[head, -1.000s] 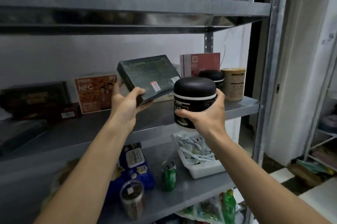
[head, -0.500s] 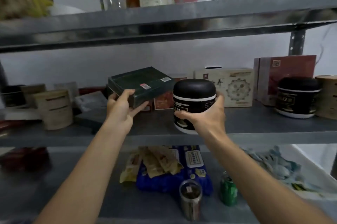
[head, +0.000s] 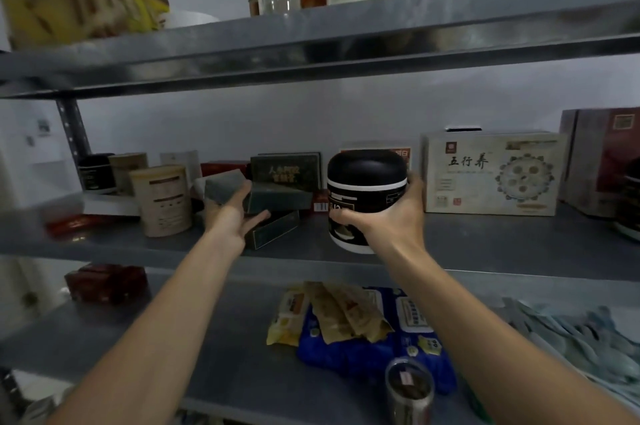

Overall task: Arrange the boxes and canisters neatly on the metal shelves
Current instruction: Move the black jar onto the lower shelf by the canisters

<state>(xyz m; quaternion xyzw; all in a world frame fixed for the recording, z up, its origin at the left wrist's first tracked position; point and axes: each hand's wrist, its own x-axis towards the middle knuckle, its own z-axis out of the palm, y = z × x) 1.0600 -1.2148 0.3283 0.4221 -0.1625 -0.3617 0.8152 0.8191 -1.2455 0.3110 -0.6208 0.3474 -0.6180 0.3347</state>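
At mid-shelf (head: 485,244), right hand (head: 391,220) grips upright canister (head: 363,178); left hand (head: 232,216), box (head: 280,199) crosswise.

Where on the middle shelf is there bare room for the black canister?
Bare strip of middle shelf in front of the white box, right of the black canister in the right hand. Crowded leftward, around the tan canister and the green box in the left hand.

Middle shelf (head: 485,241), left to right: canisters (head: 164,204), top box (head: 280,199) (in left hand (head: 232,213), upon another box (head: 273,234)), held canister (head: 363,189), wide box (head: 491,175).
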